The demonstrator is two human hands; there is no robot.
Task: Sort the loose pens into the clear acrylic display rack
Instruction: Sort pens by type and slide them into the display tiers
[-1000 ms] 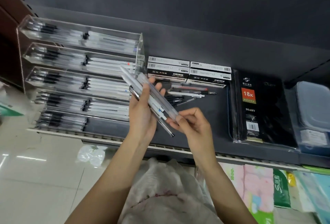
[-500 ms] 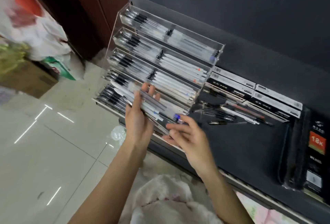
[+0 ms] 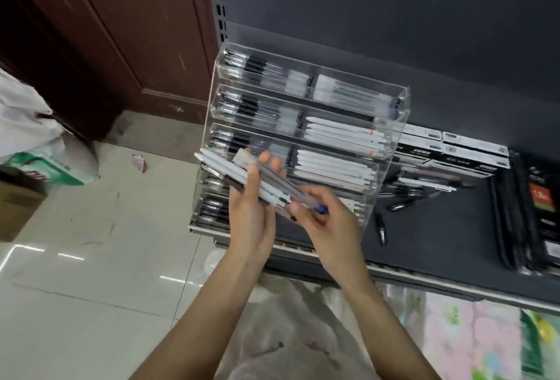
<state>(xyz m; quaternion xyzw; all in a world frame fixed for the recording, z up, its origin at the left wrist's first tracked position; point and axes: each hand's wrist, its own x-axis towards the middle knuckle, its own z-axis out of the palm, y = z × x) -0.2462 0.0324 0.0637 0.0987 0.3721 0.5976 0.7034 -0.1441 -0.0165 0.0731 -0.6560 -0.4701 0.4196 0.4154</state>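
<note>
Pens (image 3: 242, 172), white and clear, lie bundled in the left hand (image 3: 250, 213) before the rack (image 3: 391, 125); the right hand (image 3: 325, 222) pinches one blue-tipped end. Loose pens (image 3: 403, 194) lie right of the rack.

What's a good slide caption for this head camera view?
Left hand holds a bundle of pens while right hand pinches one before the clear acrylic rack.

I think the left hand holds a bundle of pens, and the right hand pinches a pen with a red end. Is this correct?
Not quite. In the head view the left hand holds the bundle of pens, but the pen the right hand pinches has a blue end, not red.
</note>
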